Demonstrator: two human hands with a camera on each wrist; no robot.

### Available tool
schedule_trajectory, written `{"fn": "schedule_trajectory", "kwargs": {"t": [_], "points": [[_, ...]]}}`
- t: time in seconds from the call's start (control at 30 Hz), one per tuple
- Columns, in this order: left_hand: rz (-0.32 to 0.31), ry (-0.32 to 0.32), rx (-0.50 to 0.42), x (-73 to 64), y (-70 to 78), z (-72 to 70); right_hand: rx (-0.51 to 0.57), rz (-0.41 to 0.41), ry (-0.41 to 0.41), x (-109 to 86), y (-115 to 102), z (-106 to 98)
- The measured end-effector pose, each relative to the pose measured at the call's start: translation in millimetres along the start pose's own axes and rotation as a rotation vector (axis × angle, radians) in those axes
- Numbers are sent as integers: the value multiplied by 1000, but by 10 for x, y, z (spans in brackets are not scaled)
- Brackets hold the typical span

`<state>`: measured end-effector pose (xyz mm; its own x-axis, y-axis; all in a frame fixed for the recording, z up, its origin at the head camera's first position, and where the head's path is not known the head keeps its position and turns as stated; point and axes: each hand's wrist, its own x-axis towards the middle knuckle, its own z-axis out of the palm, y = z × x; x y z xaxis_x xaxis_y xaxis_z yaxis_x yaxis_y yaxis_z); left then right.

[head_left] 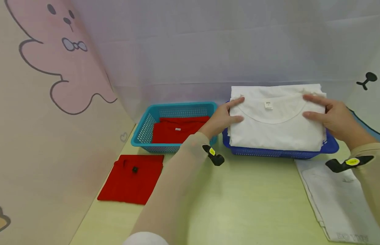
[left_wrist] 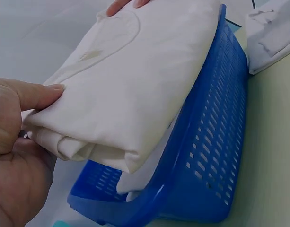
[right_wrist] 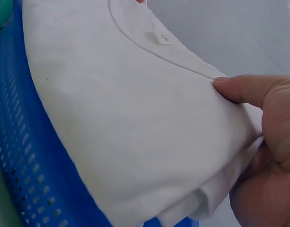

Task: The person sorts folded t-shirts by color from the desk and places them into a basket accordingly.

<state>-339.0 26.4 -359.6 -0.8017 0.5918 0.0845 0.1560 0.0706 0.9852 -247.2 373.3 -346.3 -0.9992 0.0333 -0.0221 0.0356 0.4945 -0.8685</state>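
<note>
A folded white T-shirt point(head_left: 275, 131), its neckline and label facing up, is held over the blue basket point(head_left: 266, 152). My left hand point(head_left: 222, 117) pinches its left edge, thumb on top and fingers beneath, as the left wrist view shows. On the opposite edge my right hand point(head_left: 340, 117) grips in the same way. The wrist views show the shirt's folded layers point(left_wrist: 88, 149) at its side, tilted above the basket rim. More white cloth point(left_wrist: 145, 175) lies inside the basket under it.
Left of the blue basket stands a teal basket point(head_left: 141, 132) with folded red shirts point(head_left: 168, 132) inside. A folded red garment point(head_left: 128, 183) lies on the table point(head_left: 239, 204) at the left. Folded white clothing point(head_left: 337, 204) lies at the right front. A curtain hangs behind.
</note>
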Motion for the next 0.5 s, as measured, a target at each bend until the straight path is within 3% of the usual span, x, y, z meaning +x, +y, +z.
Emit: {"fn": "schedule_trajectory", "kwargs": {"t": [0.23, 0.33, 0.5], "points": [[-36, 38, -10, 215, -18, 40, -12, 10, 12, 186, 31, -124], [-44, 60, -6, 281, -92, 46, 15, -1, 8, 264, 73, -121], [-100, 71, 25, 294, -266, 111, -75, 17, -29, 327, 214, -77]]}}
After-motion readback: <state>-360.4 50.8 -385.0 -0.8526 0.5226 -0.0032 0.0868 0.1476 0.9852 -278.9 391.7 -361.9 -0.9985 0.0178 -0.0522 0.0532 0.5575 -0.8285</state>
